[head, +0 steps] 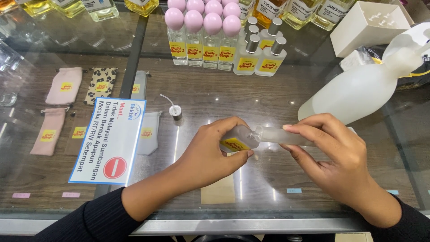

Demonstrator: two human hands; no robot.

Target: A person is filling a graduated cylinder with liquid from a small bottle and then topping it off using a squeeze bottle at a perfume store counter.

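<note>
My left hand [210,154] grips a small frosted glass bottle [239,139] with a yellow label, held on its side above the glass counter [268,103]. My right hand [333,150] holds a frosted tube-like vial [282,135] level, with its tip pressed against the small bottle's open neck. A spray pump cap with a thin dip tube [174,109] lies on the counter just left of my left hand. A large frosted bottle [363,89] lies tilted on the counter behind my right hand.
Rows of small bottles with pink round caps [201,36] and silver caps [262,49] stand at the back. A white open box [365,27] sits at back right. A blue-edged sign [109,139] lies at left. Fabric pouches [65,85] show under the glass.
</note>
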